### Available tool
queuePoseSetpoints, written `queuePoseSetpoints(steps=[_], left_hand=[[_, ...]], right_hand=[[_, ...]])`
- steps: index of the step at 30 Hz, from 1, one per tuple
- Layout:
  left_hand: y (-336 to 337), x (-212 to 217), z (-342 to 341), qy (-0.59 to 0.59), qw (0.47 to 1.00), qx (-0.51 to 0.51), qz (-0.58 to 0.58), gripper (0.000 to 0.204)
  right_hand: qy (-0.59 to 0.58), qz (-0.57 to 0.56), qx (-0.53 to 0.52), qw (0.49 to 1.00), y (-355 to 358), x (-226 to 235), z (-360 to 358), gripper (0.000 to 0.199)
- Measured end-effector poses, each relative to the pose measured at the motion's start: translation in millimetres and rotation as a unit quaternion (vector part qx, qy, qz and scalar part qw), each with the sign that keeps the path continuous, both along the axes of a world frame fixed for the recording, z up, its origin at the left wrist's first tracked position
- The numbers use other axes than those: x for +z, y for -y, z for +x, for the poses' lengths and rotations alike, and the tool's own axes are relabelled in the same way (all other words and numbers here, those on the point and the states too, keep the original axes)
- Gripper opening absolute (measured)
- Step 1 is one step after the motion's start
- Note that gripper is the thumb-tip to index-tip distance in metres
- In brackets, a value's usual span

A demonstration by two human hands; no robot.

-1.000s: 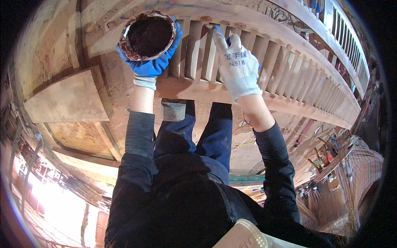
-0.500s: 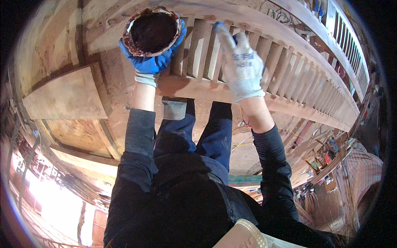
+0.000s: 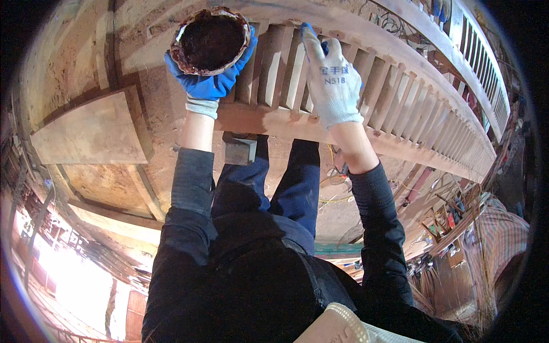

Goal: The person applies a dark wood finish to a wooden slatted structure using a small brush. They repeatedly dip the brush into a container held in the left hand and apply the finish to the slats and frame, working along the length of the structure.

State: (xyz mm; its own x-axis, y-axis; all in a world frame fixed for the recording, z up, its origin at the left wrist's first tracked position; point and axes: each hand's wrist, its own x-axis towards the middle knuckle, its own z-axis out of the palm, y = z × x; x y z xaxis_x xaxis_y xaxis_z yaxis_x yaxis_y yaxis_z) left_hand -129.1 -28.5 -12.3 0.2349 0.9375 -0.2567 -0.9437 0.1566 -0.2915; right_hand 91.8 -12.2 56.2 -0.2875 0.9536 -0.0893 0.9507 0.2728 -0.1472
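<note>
My left hand (image 3: 213, 86), in a blue-coated glove, is closed round the underside of a round bowl (image 3: 174, 54). Its rim is smeared with reddish-brown residue, and a dark, nearly black substance fills the inside. To the right is a long slatted wooden frame (image 3: 286, 116), with many narrow slats between two rails. Over its slats reaches my right hand (image 3: 336, 80), in a white glove with blue fingertips. One finger stretches to the frame's far rail, apart from the others, which are partly hidden. I see nothing held in that hand.
A grey block-shaped object (image 3: 240, 150) stands by my legs, below the frame's near rail. Pale wooden panels (image 3: 91, 132) lie at left. Another slatted frame (image 3: 426, 26) stands at far right. Thin cables (image 3: 337, 177) and assorted clutter lie on the floor at right.
My right hand has moved slightly away from me, its stretched finger now at the frame's far rail. The left hand and bowl have barely shifted.
</note>
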Motion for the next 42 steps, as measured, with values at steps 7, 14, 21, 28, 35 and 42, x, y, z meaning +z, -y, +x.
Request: queuePoseSetpoints(steps=[7, 14, 21, 28, 35, 42], left_hand=[[-0.6, 5.9, 2.6, 0.004, 1.0, -0.006, 0.011, 0.078], [1.3, -3.0, 0.1, -0.021, 1.0, 0.001, 0.002, 0.089], [9.8, -20.8, -8.1, -0.223, 0.969, -0.001, -0.105, 0.116], [4.2, -16.7, -2.3, -0.124, 0.989, 0.033, -0.069, 0.096], [-2.1, -2.5, -4.8, 0.028, 0.992, 0.123, 0.01, 0.095], [-1.3, -0.9, -5.5, 0.064, 0.993, 0.099, 0.004, 0.098]], right_hand=[[-0.002, -0.042, 0.003, 0.999, 16.6, -2.3, -1.7, 0.053], [-0.31, -0.037, -0.076, 0.947, 8.1, 19.9, 25.5, 0.032], [-0.56, -0.331, -0.209, 0.73, -7.8, 89.6, 20.2, 0.032], [-0.608, -0.376, -0.247, 0.654, -12.0, 81.6, 22.9, 0.034], [-0.368, -0.079, -0.017, 0.926, -10.5, 0.9, -0.4, 0.036], [-0.07, 0.049, 0.074, 0.994, -10.6, -12.1, -22.7, 0.052]])
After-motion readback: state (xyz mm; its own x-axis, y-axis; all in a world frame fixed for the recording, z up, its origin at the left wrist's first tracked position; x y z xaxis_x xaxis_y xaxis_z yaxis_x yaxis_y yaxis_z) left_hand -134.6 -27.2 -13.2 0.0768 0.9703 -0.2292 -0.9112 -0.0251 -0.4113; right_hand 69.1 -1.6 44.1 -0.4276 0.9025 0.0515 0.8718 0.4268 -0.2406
